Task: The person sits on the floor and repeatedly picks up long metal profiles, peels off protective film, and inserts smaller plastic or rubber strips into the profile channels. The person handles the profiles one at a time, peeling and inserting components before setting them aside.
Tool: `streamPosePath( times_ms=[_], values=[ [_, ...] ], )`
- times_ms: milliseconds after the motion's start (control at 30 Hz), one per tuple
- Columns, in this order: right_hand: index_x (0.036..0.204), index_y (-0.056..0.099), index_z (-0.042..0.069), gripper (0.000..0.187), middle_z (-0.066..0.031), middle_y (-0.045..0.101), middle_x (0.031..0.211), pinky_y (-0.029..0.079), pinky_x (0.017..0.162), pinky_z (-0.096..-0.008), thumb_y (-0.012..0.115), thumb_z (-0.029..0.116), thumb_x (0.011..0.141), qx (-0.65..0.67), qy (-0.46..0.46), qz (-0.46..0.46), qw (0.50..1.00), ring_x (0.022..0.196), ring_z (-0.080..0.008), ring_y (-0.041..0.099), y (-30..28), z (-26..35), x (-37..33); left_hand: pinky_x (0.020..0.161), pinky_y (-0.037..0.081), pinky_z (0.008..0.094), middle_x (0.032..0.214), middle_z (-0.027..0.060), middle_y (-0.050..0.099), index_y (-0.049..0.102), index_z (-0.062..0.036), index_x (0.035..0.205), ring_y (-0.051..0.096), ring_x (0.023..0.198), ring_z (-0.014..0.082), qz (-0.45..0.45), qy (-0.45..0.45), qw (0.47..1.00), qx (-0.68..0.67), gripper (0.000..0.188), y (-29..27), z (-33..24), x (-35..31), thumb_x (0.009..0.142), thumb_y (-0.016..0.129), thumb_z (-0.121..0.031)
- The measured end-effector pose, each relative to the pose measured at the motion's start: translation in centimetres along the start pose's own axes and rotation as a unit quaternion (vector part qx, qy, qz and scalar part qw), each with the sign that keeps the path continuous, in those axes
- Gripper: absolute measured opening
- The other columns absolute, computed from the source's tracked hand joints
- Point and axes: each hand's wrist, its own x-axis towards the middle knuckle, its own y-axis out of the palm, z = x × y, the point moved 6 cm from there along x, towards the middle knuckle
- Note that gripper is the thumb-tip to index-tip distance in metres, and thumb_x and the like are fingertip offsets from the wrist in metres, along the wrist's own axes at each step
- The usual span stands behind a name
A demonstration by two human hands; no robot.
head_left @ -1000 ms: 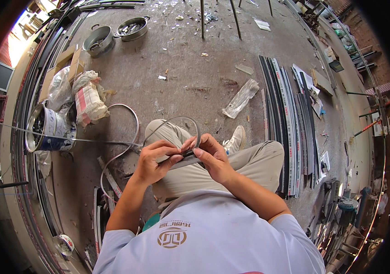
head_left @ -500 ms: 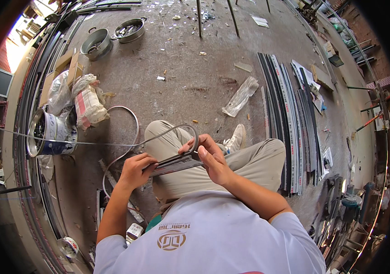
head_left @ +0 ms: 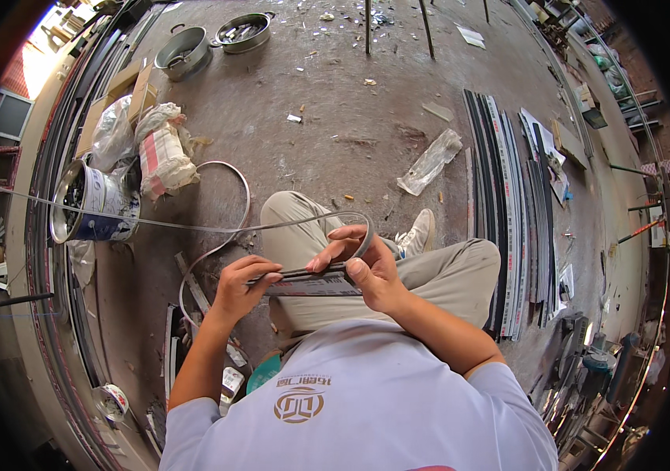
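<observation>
1. You have one dark profile above your lap, between your left hand and right hand; one grey strip loops over at the right. Two metal pots stand ahead.
2. Small lettering runs along the profile's face; your shirt bears an emblem and print.
3. Your left thumb and fingers pinch the profile's left end.
4. Your right fingers spread around strip and profile; whether they clamp, I cannot tell.
</observation>
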Motion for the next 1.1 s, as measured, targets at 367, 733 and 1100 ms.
streamPosePath(
  times_ms=[367,733,1100],
  values=[
    [0.152,0.037,0.0,0.063,-0.0167,0.072,0.107,0.052,0.106,-0.0489,0.068,0.027,0.104,-0.019,0.002,-0.002,1.0,0.112,-0.029,0.071,-0.7,0.4,-0.6,0.07,0.056,0.0386,0.089,0.0112,0.072,0.074,-0.0032,0.096,0.071,0.079,0.0313,0.106,0.074,0.989,0.067,0.014,0.9,-0.8,1.7,0.083,0.078,-0.001],
    [0.153,0.036,-0.001,0.069,-0.0172,0.073,0.106,0.052,0.106,-0.0499,0.069,0.032,0.103,-0.019,0.007,-0.001,1.0,0.112,-0.0293,0.071,-1.1,0.4,-0.3,0.07,0.056,0.0402,0.088,0.0098,0.071,0.071,-0.0088,0.094,0.07,0.081,0.0323,0.102,0.012,0.986,0.132,0.005,0.1,7.6,-3.2,0.09,0.074,-0.009],
    [0.153,0.037,0.001,0.064,-0.015,0.072,0.107,0.051,0.107,-0.0479,0.071,0.021,0.102,-0.011,0.018,0.016,1.0,0.112,-0.0275,0.07,-0.4,0.8,-0.6,0.072,0.057,0.0408,0.09,0.0087,0.072,0.072,-0.0114,0.096,0.072,0.083,0.033,0.123,-0.039,0.968,0.216,0.005,-0.9,15.9,-8.9,0.091,0.072,-0.011]
  ],
)
